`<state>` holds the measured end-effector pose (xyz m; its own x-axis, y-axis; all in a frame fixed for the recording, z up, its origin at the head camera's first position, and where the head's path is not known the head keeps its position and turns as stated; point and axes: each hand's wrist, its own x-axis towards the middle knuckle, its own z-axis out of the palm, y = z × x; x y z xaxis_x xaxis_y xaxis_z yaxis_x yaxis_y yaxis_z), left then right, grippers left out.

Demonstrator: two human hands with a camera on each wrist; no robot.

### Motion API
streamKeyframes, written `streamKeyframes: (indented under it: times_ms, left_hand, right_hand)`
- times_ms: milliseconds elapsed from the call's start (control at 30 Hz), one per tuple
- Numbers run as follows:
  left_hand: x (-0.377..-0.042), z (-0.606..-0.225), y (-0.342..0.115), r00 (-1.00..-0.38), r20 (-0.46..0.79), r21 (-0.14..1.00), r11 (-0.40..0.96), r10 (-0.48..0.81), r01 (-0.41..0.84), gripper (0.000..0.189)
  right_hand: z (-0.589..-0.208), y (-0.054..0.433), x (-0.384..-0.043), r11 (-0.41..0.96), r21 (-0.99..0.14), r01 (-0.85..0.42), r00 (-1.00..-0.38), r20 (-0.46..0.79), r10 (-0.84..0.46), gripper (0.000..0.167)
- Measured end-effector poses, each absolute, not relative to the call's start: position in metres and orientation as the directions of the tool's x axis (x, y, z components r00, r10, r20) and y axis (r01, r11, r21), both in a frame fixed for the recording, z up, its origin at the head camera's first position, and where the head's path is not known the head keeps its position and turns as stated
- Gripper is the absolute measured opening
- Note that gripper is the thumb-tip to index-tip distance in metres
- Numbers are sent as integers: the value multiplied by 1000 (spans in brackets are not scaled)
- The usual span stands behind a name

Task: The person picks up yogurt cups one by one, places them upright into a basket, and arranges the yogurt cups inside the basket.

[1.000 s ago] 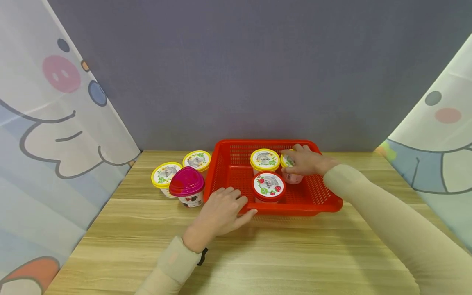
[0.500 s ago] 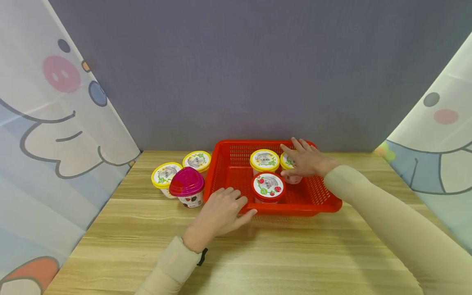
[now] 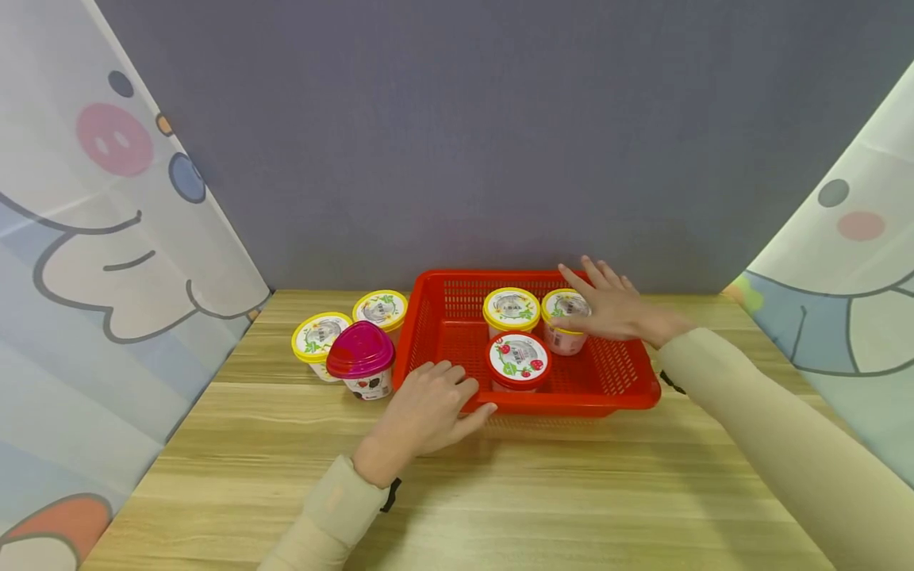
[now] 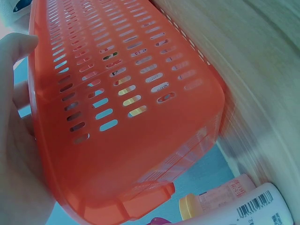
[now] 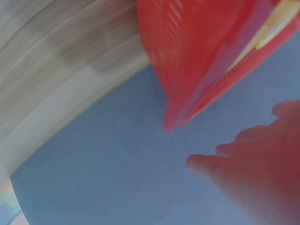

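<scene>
My left hand (image 3: 432, 404) grips the front rim of the red plastic basket (image 3: 457, 295) near its left corner; in the left wrist view the thumb lies at the rim and the fingers pass behind it. Upright in the basket stand a yellow-lidded cup (image 3: 512, 308), a red-lidded cup with strawberry print (image 3: 519, 358) and, at the right, another yellow-lidded cup (image 3: 566, 339). Fingers spread, my right hand (image 3: 616, 308) is over the basket's back right, overlapping the edge of that right cup in the head view. It holds nothing.
Left of the basket, a magenta-lidded tub (image 3: 362, 361) stands before two yellow-lidded cups, one at the far left (image 3: 319, 337) and one against the basket (image 3: 381, 309). The wooden table (image 3: 543, 500) meets a grey back panel (image 3: 464, 143); cartoon-print cloth hangs at both sides.
My right hand has let go of the right yellow-lidded cup, spreading its fingers and drawing back to the right. The left hand and the basket stay in place.
</scene>
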<state>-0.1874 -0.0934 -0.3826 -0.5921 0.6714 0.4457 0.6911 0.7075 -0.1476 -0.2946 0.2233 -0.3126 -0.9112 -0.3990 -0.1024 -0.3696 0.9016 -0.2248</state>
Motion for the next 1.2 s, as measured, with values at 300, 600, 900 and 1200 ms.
streamKeyframes:
  times_ms: [300, 600, 900, 1200]
  left_hand:
    - [-187, -381, -93, -602, 432, -146, 711, 671, 688, 39]
    - [-187, -380, -95, -606, 424, -155, 712, 674, 684, 39]
    - [-186, -378, -95, -618, 414, -153, 720, 669, 677, 40]
    - [-187, -379, -93, -608, 421, -154, 713, 673, 684, 40]
  right_hand:
    - [-308, 236, -274, 871, -288, -397, -901, -61, -430, 94]
    - [-305, 242, -248, 852, -350, -390, -898, -63, -436, 95]
    - [-305, 242, -218, 819, -415, -396, -889, -50, -455, 94]
    - [-310, 235, -194, 807, -394, -440, -883, 27, -469, 83]
